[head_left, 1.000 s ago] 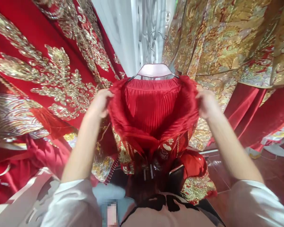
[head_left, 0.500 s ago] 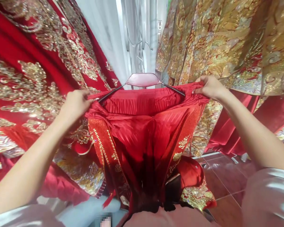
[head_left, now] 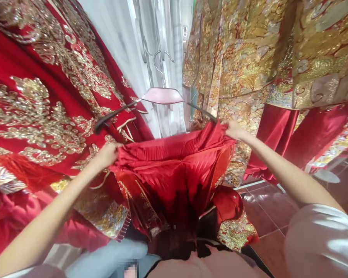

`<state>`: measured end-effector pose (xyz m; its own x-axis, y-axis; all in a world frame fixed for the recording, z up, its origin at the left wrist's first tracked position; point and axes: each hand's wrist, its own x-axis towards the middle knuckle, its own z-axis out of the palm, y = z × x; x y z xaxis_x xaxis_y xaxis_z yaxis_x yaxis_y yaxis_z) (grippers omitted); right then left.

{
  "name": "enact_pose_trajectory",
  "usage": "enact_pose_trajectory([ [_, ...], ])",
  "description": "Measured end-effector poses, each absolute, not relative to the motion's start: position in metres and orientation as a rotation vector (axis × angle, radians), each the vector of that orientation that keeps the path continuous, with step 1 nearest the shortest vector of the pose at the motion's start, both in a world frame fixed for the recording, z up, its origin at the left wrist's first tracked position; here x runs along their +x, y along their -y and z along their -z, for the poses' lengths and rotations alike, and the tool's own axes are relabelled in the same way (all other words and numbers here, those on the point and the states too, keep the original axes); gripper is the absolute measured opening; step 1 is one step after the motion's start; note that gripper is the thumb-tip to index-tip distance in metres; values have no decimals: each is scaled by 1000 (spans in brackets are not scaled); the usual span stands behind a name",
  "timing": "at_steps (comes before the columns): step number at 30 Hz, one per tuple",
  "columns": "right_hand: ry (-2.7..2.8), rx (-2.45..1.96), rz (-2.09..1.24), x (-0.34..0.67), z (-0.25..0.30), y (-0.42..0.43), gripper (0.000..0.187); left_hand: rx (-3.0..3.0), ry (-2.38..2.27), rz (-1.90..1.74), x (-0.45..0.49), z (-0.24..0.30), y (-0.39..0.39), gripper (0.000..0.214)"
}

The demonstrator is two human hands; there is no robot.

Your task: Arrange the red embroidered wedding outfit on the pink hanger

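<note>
A red pleated skirt [head_left: 174, 170] with gold embroidered panels hangs open between my two hands. My left hand [head_left: 107, 154] is closed on the left end of its waistband, and my right hand [head_left: 233, 129] grips the right end. Just above the skirt hangs a pink hanger [head_left: 162, 95] with black arms and a metal hook, bare, with the skirt's waistband below it. The skirt's lower part falls toward my lap and is partly hidden there.
Red robes with gold embroidery [head_left: 46, 108] hang close on the left. Gold brocade garments [head_left: 263, 58] hang on the right over red skirts. White curtains [head_left: 139, 50] are behind the hanger. Brown floor tiles [head_left: 266, 220] show at lower right.
Both hands have pulled the skirt's waistband down and off the hanger's arms; the hanger now hangs bare above. The view has turned slightly right.
</note>
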<state>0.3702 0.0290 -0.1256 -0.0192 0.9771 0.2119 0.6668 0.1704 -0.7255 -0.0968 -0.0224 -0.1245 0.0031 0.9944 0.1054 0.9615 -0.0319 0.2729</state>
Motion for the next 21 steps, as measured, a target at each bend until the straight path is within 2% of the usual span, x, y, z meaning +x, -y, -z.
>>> enact_pose_trajectory([
  [2, 1717, -1612, -697, 358, 138, -29, 20, 2099, -1942, -452, -96, 143, 31, 14],
  [5, 1635, -1527, -812, 343, 151, -32, 24, 1963, -1777, -652, -95, 148, 46, 25],
  [9, 1522, -1478, -985, 343, 150, -35, 26, 1593, -1744, -1023, -93, 122, 64, 35],
  [14, 1287, -1208, -1455, 349, 122, -31, 23, 1278, -1657, -922, -87, 99, 73, 43],
  [19, 1322, -1168, -1564, 319, 111, -24, 38, 1179, -1702, -1011, -89, 97, 64, 45],
  [21, 1327, -1189, -1600, 305, 116, -22, 31, 1181, -1708, -1028, -92, 98, 61, 43],
])
